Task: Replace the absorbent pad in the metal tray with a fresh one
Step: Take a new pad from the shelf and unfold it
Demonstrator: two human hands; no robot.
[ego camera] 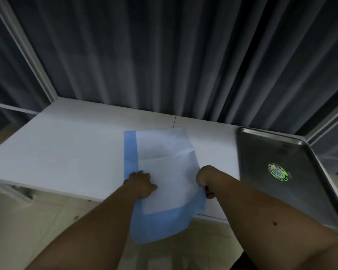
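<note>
A white absorbent pad with a blue border (162, 164) lies partly folded on the white table, and its near end hangs over the front edge. My left hand (141, 183) grips the pad's left side near the table edge. The pad's right edge is pinched in my right hand (205, 181), fingers curled round it. To the right stands the metal tray (261, 152), with no pad in it and a round green sticker on its bottom.
The white table (66, 152) stretches to the left of the pad. Dark grey curtains (164, 55) hang right behind it. A white frame post (27, 51) rises at the back left corner. Pale floor shows below the front edge.
</note>
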